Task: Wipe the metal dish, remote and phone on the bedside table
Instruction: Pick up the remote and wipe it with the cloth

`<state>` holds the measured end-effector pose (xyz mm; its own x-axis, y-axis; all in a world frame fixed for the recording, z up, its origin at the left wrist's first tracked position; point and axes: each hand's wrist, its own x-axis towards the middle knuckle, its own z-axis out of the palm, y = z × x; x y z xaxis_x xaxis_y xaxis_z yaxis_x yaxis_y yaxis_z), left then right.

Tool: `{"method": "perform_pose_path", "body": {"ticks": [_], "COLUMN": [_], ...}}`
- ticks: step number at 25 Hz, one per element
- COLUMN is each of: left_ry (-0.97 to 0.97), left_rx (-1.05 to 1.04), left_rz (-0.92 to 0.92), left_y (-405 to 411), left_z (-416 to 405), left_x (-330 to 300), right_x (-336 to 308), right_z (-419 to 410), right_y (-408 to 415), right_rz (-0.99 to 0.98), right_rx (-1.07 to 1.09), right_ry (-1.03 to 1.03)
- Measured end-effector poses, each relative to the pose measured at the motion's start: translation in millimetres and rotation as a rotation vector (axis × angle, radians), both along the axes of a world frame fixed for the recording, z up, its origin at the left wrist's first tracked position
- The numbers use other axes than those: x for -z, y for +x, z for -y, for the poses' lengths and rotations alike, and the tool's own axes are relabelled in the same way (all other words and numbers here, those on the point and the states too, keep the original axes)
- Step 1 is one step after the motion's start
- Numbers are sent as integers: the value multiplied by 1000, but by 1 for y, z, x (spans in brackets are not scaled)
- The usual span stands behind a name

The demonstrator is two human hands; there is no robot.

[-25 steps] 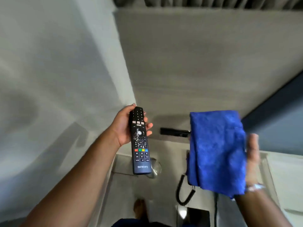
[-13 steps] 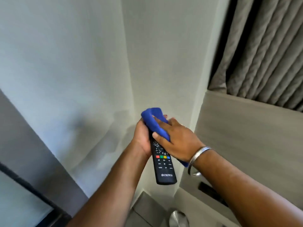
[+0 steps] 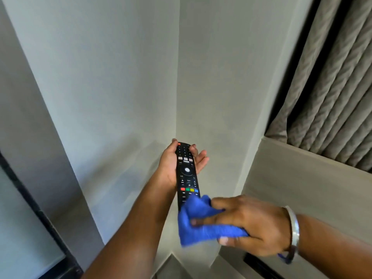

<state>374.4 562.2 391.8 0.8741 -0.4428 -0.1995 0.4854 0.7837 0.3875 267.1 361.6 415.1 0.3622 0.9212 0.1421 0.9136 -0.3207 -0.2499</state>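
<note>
My left hand (image 3: 171, 166) holds a black remote (image 3: 186, 174) upright in the air, buttons facing me, fingers wrapped behind its top half. My right hand (image 3: 251, 226) grips a bunched blue cloth (image 3: 199, 220) and presses it over the remote's bottom end, which is hidden under the cloth. A silver bangle sits on my right wrist. The metal dish, the phone and the bedside table top are out of view.
White walls meet in a corner (image 3: 178, 77) behind the remote. A beige panel ledge (image 3: 302, 178) runs along the right with grey curtains (image 3: 332, 87) above it. A dark-framed panel (image 3: 30, 228) stands at the lower left.
The cloth in my right hand has slid from the remote's top down to its bottom end, uncovering the upper buttons. My view has tilted up away from the table.
</note>
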Motion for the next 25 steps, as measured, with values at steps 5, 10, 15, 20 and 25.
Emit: {"method": "perform_pose_path", "body": {"ticks": [5, 10, 15, 20, 25], "left_ry": [85, 206, 219, 160, 211], "left_rx": [48, -26, -58, -270, -185], "left_rz": [179, 276, 313, 286, 281], "left_y": [-11, -29, -30, -9, -10], "left_z": [-4, 23, 32, 11, 7], "left_x": [-19, -26, -29, -29, -13], "right_x": [2, -16, -22, -6, -27], "right_z": [56, 14, -28, -27, -7], "right_y": [24, 5, -14, -46, -16], "right_rz": [137, 77, 248, 175, 240], "right_rx": [603, 644, 569, 382, 601], "right_ry": [98, 470, 193, 4, 173]}}
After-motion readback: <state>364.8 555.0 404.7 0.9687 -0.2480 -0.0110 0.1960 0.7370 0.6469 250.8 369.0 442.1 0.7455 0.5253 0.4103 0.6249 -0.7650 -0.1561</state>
